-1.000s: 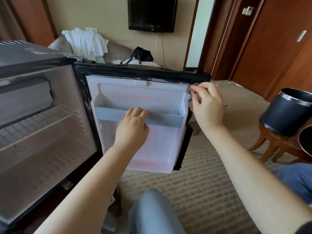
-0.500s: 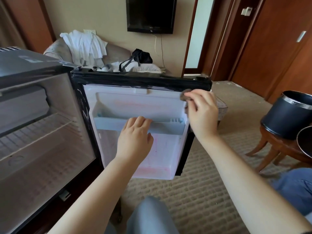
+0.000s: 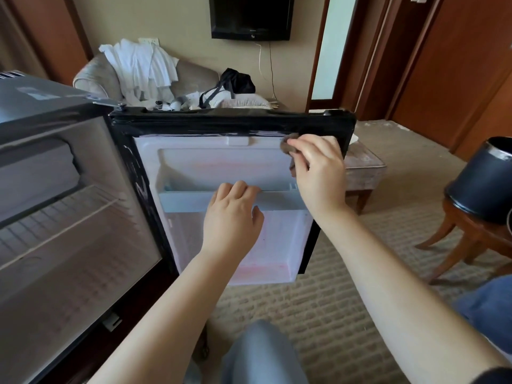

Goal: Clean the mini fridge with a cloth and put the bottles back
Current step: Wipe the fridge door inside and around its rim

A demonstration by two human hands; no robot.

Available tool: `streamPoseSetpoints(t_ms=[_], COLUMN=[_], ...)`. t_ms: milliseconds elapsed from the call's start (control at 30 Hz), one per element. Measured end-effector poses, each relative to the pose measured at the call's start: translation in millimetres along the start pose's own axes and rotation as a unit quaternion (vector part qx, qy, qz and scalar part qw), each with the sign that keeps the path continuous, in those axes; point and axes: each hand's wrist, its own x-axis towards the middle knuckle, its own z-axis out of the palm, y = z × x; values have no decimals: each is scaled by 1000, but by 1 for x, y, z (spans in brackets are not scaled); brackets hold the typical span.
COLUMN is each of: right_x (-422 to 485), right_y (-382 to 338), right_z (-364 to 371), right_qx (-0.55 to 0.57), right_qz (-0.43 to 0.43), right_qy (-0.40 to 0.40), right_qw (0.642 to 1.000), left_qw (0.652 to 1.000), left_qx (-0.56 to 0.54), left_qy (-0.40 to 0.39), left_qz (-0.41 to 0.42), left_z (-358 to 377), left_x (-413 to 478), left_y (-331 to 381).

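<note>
The mini fridge point(image 3: 55, 231) is seen open at the left, its door point(image 3: 207, 164) swung wide. The door shelf point(image 3: 185, 200) is gripped at its rim by the left hand point(image 3: 232, 220), the fingers curled over it. A small grey cloth point(image 3: 286, 144) is clamped in the fingers of the right hand point(image 3: 318, 170) and held against the door's inner upper right corner, just under the black seal point(image 3: 221, 127).

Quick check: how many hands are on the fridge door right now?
2. The left hand grips the door shelf; the right hand presses the cloth against the fridge door near its upper right corner.
</note>
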Motion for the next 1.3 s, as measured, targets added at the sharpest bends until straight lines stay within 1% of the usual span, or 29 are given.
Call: streamPoseSetpoints(t_ms=[67, 167, 233, 333, 467, 533, 600, 700, 767, 833, 867, 933, 1033, 1133, 1200, 1300], right_x=[-1, -4, -3, 3, 26, 35, 32, 23, 28, 30, 30, 27, 28, 30, 30, 38], right_y=[16, 48, 58, 52, 36, 17, -18, -64, -59, -36, -22, 2, 23, 27, 12, -33], right_z=[-6, -21, -21, -7, 8, 24, 48, 68, 62, 48, 39, 24, 11, 12, 24, 54], right_qx=[-6, -25, -36, -2, 47, 75, 90, 121, 125, 82, 49, -1, 6, 2, 10, 42], right_qz=[-5, 12, 24, 63, 41, 73, 76, 14, -6, -2, 3, 23, 82, 140, 136, 75], right_qy=[11, 45, 47, 62, 127, 159, 142, 50, 3, -34, -35, -2, 22, 41, 32, 13], right_qw=[1000, 999, 998, 996, 990, 982, 983, 991, 992, 996, 998, 1000, 996, 989, 990, 996], left_qw=[1000, 998, 998, 997, 997, 997, 998, 998, 996, 996, 997, 998, 999, 999, 998, 998], left_qx=[-15, -32, -32, -15, -22, -32, -38, -62, -77, -80, -77, -56, -25, -33, -41, -52], left_qy=[14, 46, 60, 68, 69, 66, 54, 14, -24, -31, -20, 6, 9, 13, 25, 19], left_qz=[-2, -2, -6, -17, -14, -11, -15, -2, 26, 20, -1, -36, -33, -34, -44, -40], left_z=[3, 8, 13, 18, 15, 14, 10, 5, -2, -13, -19, -27, -27, -23, -22, -25], left_x=[0, -2, 2, 8, 6, 2, 1, 2, 5, 8, 9, 9, 4, 1, 2, 2], left_y=[-2, -4, -3, 0, -2, -3, -2, -8, -17, -33, -43, -65, -86, -85, -83, -84])
